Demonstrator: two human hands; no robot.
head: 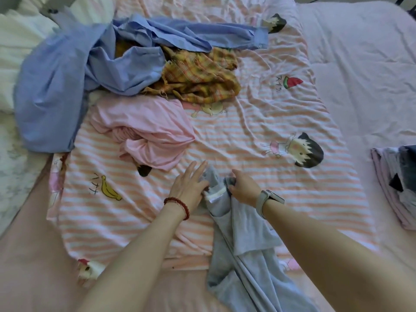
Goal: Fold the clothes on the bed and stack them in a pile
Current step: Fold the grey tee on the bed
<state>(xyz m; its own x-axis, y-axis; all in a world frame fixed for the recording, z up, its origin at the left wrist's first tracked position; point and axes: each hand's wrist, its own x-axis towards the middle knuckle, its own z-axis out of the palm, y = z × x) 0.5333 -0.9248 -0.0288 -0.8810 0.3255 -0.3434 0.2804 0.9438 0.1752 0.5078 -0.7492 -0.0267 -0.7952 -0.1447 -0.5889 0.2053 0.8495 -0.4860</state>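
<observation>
Hands (213,188) pinching grey garment (245,255) edge

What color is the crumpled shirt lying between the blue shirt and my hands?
Pink, plain, seen in the head view.
</observation>
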